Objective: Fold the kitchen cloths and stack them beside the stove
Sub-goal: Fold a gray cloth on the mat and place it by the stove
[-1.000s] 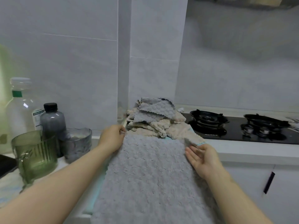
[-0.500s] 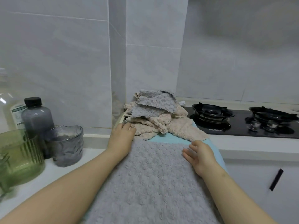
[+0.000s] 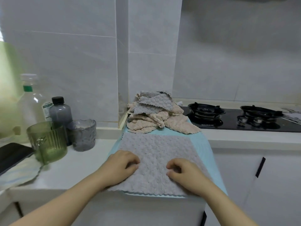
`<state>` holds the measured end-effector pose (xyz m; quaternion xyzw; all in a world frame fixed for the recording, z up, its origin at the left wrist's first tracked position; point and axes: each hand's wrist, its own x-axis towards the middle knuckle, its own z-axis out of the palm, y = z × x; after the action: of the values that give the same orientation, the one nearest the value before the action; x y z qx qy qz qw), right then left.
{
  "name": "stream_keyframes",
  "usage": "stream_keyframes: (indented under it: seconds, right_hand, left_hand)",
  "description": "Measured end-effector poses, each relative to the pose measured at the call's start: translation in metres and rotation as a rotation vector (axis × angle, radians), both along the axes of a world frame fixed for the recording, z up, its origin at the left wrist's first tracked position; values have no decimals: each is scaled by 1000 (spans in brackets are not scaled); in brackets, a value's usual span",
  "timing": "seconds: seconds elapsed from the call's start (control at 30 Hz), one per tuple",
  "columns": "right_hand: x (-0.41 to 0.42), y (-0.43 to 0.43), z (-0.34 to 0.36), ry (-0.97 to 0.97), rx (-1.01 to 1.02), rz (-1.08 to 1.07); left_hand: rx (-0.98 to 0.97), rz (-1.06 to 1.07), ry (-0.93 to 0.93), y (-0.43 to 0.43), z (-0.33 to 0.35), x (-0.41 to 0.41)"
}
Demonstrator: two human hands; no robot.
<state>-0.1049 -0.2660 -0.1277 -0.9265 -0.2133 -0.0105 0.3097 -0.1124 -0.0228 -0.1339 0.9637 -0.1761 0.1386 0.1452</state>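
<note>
A grey cloth [image 3: 156, 149] lies flat on a light blue cloth [image 3: 202, 144] that hangs over the counter's front edge. Both my hands are on its near part. My left hand [image 3: 122, 165] sits at its left side and my right hand [image 3: 184, 173] at its middle right, each with curled fingers whose tips dig into the fabric. Behind it, a loose pile of beige and grey cloths [image 3: 154, 118] is heaped against the wall corner. Just right of the pile is the black gas stove [image 3: 228, 123].
On the counter to the left stand a green ribbed jug [image 3: 48, 144], a grey glass cup [image 3: 83, 136], a dark bottle [image 3: 60, 111] and a clear bottle [image 3: 31, 103]. A black phone [image 3: 13, 154] lies at the far left. A cabinet door with a black handle [image 3: 260, 167] is below right.
Both hands slid back from the cloth's far corners to its near part and their fingers curled. The grey cloth now lies flat and spread out.
</note>
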Motion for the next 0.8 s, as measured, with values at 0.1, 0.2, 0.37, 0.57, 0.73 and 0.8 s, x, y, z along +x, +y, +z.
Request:
stream_keyframes:
  seconds: [0.1,0.2,0.37,0.57,0.73,0.8]
  right_hand:
    - [-11,1,-7,-139,-131,16]
    - [-21,-1,-12,-165,-232,42]
    - [-32,-5,-15,-143,-307,57]
    - [-41,-1,-11,-183,-397,22]
    - [-44,-2,-4,-118,-265,9]
    - [-45,-4,0,-79,-236,1]
  left_hand:
    - [-14,-39,48,2,-3,-16]
    - [30,-72,103,2,-2,-29]
    - [172,-62,111,-3,4,-44]
    - [197,0,155,-2,17,-50]
    - [93,62,183,9,22,-56]
    - [58,64,170,13,21,-58]
